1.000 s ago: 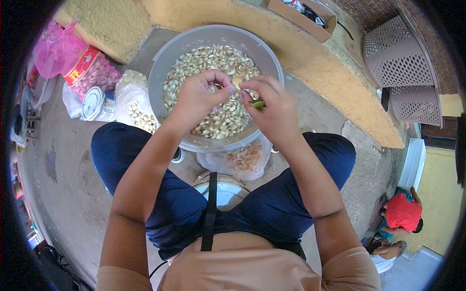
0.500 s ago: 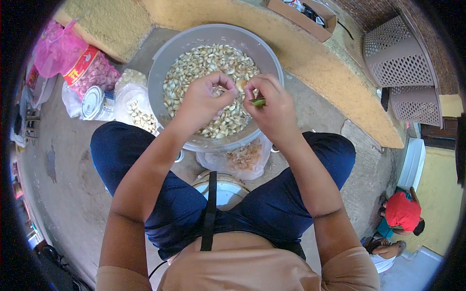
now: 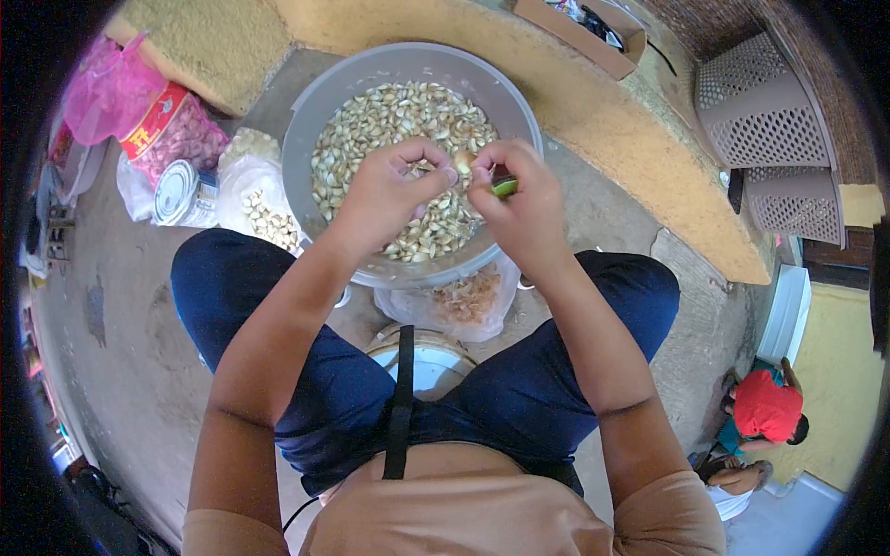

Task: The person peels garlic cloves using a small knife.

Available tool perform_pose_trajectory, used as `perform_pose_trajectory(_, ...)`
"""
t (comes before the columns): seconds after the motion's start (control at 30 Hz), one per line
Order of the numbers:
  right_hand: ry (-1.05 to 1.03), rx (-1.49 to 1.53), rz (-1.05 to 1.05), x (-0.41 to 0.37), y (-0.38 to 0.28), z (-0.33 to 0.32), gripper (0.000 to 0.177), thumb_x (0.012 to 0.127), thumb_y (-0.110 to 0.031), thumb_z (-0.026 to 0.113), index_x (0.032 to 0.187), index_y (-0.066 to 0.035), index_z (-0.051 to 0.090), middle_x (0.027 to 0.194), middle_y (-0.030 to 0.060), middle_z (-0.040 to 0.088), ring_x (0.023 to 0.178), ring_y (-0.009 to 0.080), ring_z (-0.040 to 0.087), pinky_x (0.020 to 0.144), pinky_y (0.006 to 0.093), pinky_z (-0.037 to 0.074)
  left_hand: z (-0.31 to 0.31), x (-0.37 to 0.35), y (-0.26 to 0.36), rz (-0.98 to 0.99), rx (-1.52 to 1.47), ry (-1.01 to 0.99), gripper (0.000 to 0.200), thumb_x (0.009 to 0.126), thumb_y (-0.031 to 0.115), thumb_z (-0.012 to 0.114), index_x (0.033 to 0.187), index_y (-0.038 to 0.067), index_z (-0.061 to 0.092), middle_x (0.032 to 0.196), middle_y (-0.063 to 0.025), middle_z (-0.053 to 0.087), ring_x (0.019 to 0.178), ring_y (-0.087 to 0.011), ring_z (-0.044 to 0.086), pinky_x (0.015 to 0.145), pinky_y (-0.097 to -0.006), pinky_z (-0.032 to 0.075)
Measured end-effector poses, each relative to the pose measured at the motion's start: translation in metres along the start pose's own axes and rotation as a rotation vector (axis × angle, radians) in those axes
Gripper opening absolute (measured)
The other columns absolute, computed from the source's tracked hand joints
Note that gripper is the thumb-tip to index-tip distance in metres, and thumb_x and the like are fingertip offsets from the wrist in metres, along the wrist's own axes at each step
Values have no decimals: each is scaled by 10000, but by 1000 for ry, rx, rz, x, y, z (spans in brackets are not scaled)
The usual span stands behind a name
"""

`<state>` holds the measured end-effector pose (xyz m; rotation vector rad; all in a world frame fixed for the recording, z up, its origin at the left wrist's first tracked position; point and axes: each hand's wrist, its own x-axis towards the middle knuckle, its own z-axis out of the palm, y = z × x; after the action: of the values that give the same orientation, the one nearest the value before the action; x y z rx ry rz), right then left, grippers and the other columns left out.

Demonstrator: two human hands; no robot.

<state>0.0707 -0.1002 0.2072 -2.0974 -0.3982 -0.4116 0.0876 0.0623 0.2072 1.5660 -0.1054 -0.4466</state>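
Below my hands stands a wide grey tub [image 3: 304, 139] full of garlic cloves [image 3: 399, 116] that look wet. My left hand [image 3: 394, 185] pinches a garlic clove [image 3: 463, 161] between thumb and fingertips, over the tub. Close beside it, my right hand [image 3: 521, 193] is closed on a small knife with a green handle [image 3: 504, 189]; its blade is mostly hidden. The right thumb and fingertip also come up against the clove.
At the tub's near side lies a plastic bag of peelings [image 3: 468, 301]. Left are a bag of loose cloves [image 3: 269, 222], a tin can [image 3: 176, 192] and a pink mesh sack [image 3: 185, 139]. A low yellow wall [image 3: 612, 167] curves behind. Two people sit far right.
My right fingers have shifted slightly, and more of the green handle and the clove shows. The left hand has barely moved.
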Motion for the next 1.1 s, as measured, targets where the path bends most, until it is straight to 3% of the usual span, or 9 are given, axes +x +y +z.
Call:
perform_pose_trajectory(0.07, 20, 108, 134, 0, 1, 3, 118, 657, -29, 613, 744, -33, 532, 717, 76, 543, 634, 169, 564, 511, 258, 440, 0, 2, -3, -6, -42, -8, 65, 772, 129, 589, 780, 65, 576, 574, 26, 474, 465, -30, 396, 408, -176, 285)
perform_pose_trajectory(0.17, -11, 410, 576, 3, -11, -1, 55, 711, -44, 583, 716, -23, 532, 686, 47, 538, 581, 120, 547, 524, 276, 444, 1, 5, -9, -20, -234, -54, 61, 806, 84, 538, 837, 32, 529, 694, -33, 549, 439, -15, 382, 365, -153, 275)
perform_pose_trajectory(0.27, 3, 584, 679, 3, -9, -1, 92, 762, -99, 558, 727, -18, 531, 668, 25, 512, 499, 88, 486, 495, 278, 425, 1, 7, -9, -31, -284, -93, 66, 810, 83, 524, 840, 26, 510, 770, -61, 564, 436, -12, 371, 358, -143, 279)
perform_pose_trajectory(0.47, -129, 1502, 1008, -5, 28, 7, 170, 792, -169, 515, 805, 1, 520, 680, 33, 490, 435, 78, 364, 432, 250, 360, 4, 9, -14, -36, -437, -118, 49, 811, 75, 508, 838, 35, 498, 769, -64, 558, 433, -12, 363, 354, -141, 275)
perform_pose_trajectory(0.57, -114, 1235, 959, -2, 16, 0, 243, 778, -198, 568, 894, 13, 528, 737, 47, 520, 480, 76, 425, 467, 262, 393, 2, 11, -17, -33, -314, -86, 42, 806, 80, 515, 833, 49, 508, 744, -42, 550, 438, -13, 364, 358, -148, 272)
perform_pose_trajectory(0.67, -30, 541, 706, 3, 3, -2, 346, 748, -247, 637, 962, 12, 555, 815, 78, 562, 503, 70, 479, 474, 250, 414, 2, 12, -13, 16, -84, 26, 29, 798, 87, 536, 812, 62, 531, 713, -13, 535, 461, -15, 392, 372, -164, 290)
perform_pose_trajectory(0.77, -98, 220, 346, 1, 9, -1, 398, 711, -260, 690, 988, 4, 579, 806, 78, 591, 499, 61, 504, 454, 223, 415, 5, 7, -3, 52, 67, 80, 41, 750, 76, 579, 750, 42, 557, 679, 4, 534, 566, -45, 464, 512, -193, 371)
perform_pose_trajectory(0.87, -146, 351, 586, 3, -6, -5, 349, 707, -235, 698, 947, 0, 602, 712, 42, 594, 464, 56, 487, 418, 205, 390, 2, 12, -17, 234, 200, 77, 45, 747, 71, 582, 758, 36, 556, 688, 6, 540, 645, -61, 484, 589, -212, 392)
perform_pose_trajectory(1.1, -220, 379, 537, 3, 1, -5, 300, 710, -191, 694, 929, -9, 602, 572, 2, 550, 465, 47, 472, 418, 197, 367, -2, 10, -13, 243, 203, 26, 36, 747, 69, 574, 750, 36, 559, 685, 2, 542, 635, -56, 487, 574, -204, 394)
